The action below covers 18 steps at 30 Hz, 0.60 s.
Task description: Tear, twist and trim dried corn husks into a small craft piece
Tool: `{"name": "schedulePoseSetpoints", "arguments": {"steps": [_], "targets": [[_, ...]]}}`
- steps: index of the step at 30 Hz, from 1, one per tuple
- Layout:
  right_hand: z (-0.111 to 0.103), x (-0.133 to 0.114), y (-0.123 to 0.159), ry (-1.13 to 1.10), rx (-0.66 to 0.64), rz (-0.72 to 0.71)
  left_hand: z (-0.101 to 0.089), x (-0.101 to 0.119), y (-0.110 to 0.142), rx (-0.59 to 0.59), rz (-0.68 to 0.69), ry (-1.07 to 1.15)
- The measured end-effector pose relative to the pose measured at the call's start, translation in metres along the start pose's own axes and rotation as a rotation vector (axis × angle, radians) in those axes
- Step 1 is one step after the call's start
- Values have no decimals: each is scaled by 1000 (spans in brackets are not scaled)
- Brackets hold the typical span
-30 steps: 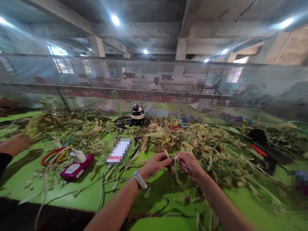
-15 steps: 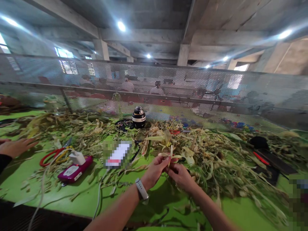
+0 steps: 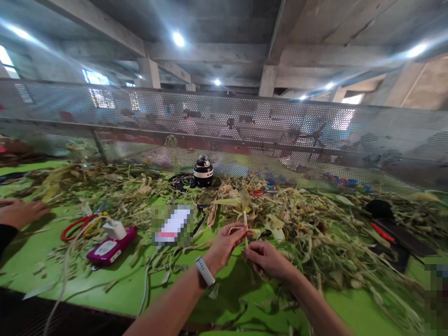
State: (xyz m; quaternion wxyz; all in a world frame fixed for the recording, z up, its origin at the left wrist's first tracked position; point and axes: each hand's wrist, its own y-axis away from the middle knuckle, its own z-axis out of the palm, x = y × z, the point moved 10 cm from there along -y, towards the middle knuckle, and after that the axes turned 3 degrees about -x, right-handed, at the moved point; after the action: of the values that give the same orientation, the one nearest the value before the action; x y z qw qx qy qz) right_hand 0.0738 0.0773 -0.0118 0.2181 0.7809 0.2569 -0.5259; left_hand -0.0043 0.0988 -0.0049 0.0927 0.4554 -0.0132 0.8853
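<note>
Pale corn husk strips (image 3: pixel 245 219), crossed over one another, stand up between my two hands above the green table. My left hand (image 3: pixel 226 242), with a light watch strap on its wrist, pinches them where they cross. Just below and to the right, my right hand (image 3: pixel 264 256) is closed, fingertips at the strips' lower end. What exactly lies between its fingers is too small to make out. Right behind and beside both hands spreads a heap of dried husks (image 3: pixel 297 219).
Left of my hands lie a blurred-out phone (image 3: pixel 174 225), a purple power bank (image 3: pixel 112 247) with a white charger (image 3: pixel 115 229), and red-handled scissors (image 3: pixel 77 227). A black jar (image 3: pixel 203 172) stands before the perforated screen (image 3: pixel 217 116). Another person's hand (image 3: pixel 24 212) rests at far left.
My right hand has drawn slightly down and away from my left hand, which keeps its pinch on the husk strips. The other person's hand at far left has shifted a little.
</note>
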Motion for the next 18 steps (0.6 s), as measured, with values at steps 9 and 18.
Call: {"name": "schedulePoseSetpoints", "arguments": {"steps": [9, 18], "targets": [[-63, -35, 25, 327, 582, -146, -1, -5, 1, -28, -101, -140], [-22, -37, 10, 401, 319, -221, 2, 7, -6, -79, 126, -332]]}}
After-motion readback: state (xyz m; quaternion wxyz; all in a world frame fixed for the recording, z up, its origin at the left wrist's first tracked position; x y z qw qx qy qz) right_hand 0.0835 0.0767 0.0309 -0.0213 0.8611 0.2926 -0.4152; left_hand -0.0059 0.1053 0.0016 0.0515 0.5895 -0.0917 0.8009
